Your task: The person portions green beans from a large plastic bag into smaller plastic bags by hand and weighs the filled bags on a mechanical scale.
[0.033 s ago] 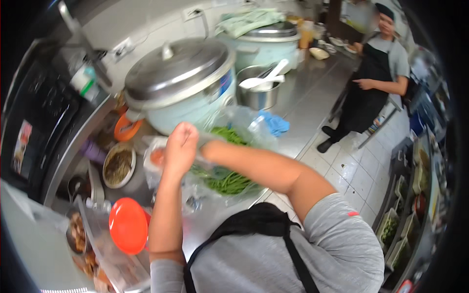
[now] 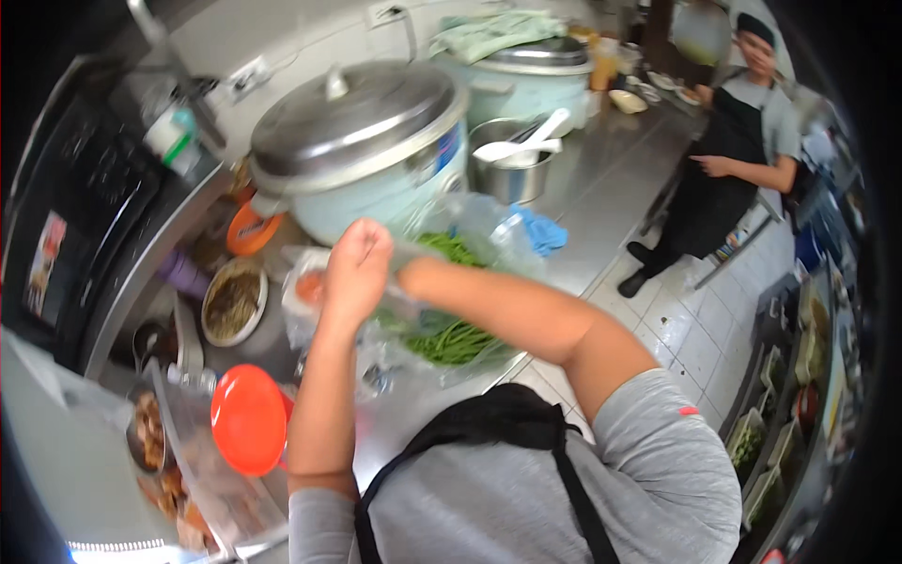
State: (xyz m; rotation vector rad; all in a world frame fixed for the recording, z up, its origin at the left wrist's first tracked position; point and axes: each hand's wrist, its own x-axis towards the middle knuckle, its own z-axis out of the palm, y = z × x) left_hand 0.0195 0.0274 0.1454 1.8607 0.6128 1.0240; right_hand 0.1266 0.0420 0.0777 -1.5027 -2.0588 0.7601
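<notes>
My left hand [image 2: 362, 258] is closed, its fingers curled at the edge of a clear plastic bag [image 2: 399, 258] above the steel counter. My right forearm reaches in from the right, and my right hand [image 2: 416, 278] disappears into or behind that plastic, so its fingers are hidden. Below and beyond my right wrist lie long green beans [image 2: 456, 342] in a large clear bag [image 2: 512, 246]. Beside my left wrist, something orange-pink [image 2: 309, 286] shows through cloudy plastic.
Two big rice cookers [image 2: 366, 188] stand along the wall, with a steel pot [image 2: 512, 179] holding white paddles. A blue cloth [image 2: 541, 231], a bowl of brown food [image 2: 234, 303] and a red-orange plate [image 2: 248, 420] are nearby. A person in a black apron [image 2: 728, 169] sits at right.
The whole view has shifted slightly, so the surroundings sit a little further right and higher or lower. My hands keep nearly the same pose at the bag.
</notes>
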